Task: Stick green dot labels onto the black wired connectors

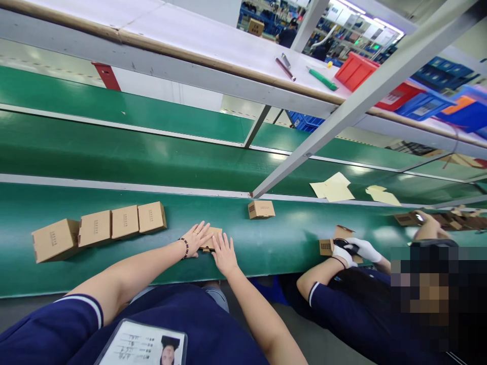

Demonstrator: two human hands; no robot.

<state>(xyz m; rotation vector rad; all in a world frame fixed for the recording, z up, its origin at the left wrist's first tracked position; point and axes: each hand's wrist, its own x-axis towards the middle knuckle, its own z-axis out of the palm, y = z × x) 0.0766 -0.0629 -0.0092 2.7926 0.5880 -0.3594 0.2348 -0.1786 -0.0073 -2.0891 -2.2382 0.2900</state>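
Note:
A small brown cardboard box [216,231] sits on the green work surface in front of me, largely covered by my hands. Over its left side lies my left hand [195,238], fingers stretched out. My right hand [225,253] rests at the box's right side, its fingers also spread and pointing forward. Both hands touch the box without wrapping round it. Left of them stands a row of several closed cardboard boxes [125,222] with printed tops. Another closed carton [261,209] stands beyond my right hand.
A co-worker's gloved hands [355,249] handle a dark item at an open box [326,247] on the right. Yellow paper sheets [333,187] lie on the far strip. A slanted metal post [308,152] rises to a shelf [182,38] with pens and bins.

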